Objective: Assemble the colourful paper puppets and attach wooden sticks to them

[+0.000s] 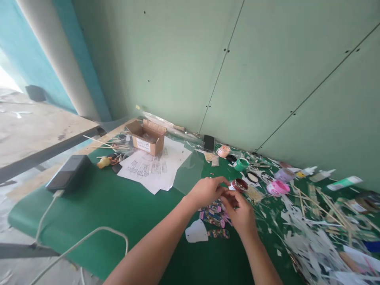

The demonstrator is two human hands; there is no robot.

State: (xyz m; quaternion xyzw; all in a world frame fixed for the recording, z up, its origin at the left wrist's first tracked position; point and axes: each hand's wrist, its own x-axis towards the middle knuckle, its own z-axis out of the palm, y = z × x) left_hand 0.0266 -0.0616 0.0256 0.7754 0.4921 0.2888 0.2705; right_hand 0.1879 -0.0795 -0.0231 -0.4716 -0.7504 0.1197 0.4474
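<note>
My left hand and my right hand meet over the green table, fingertips pinched close together. Whatever lies between the fingers is too small or hidden to make out. Just beyond them stands an open jar of dark red paint. Beneath the hands, partly covered, lies a cluster of small patterned pieces in pink, blue and brown. Closer to me is a white cut-out shape, with a patterned strip beside its right edge.
Printed sheets and an open cardboard box lie at the back left. A power bank trails a white cable. Pink and green paint jars stand right of centre. Paper scraps and sticks cover the right side.
</note>
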